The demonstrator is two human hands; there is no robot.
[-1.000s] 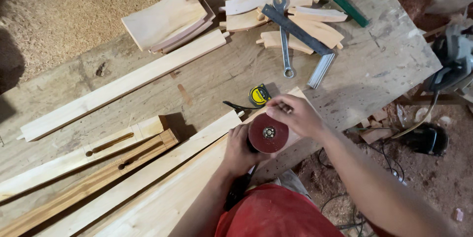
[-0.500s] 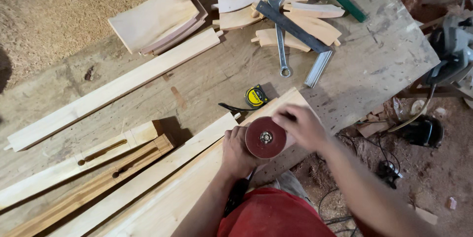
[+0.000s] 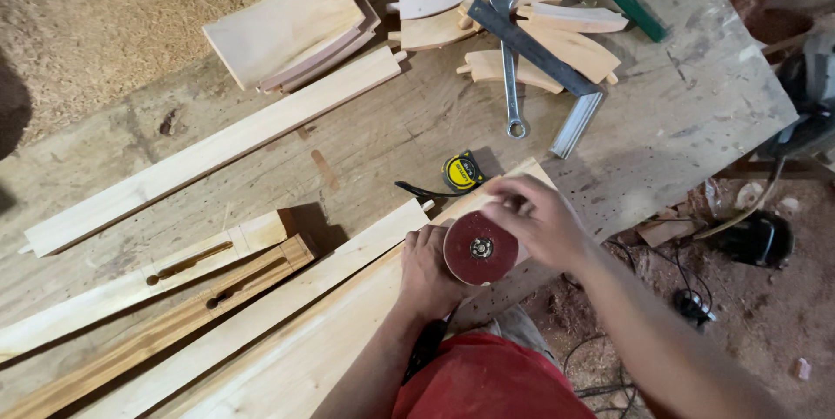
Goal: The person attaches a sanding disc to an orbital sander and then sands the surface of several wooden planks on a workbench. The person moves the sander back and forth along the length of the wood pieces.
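Red sanding disc [image 3: 479, 248], round with a metal nut at its centre, sits face-up between our two hands near the bench's front edge. Our left hand [image 3: 428, 269] is wrapped tight around the tool body beneath the disc, fingers closed, most of the tool hidden under the palm. Our right hand [image 3: 539, 217] lies over the disc's upper right rim, fingers curled and loosely bent; we see fingertips [image 3: 503, 207] touching the rim, but cannot tell whether they pinch it. The disc hangs over a long pale plank [image 3: 287, 358], one of several running diagonally across the wooden workbench [image 3: 696, 114]. A yellow tape measure [image 3: 463, 170] rests just above our right hand, near but apart. Farther up lie a spanner [image 3: 510, 62] and a dark try square [image 3: 544, 53] on curved wood pieces [image 3: 565, 45], well apart. Open bench shows to the right of the tape; the bench corner drops off just beside our right forearm
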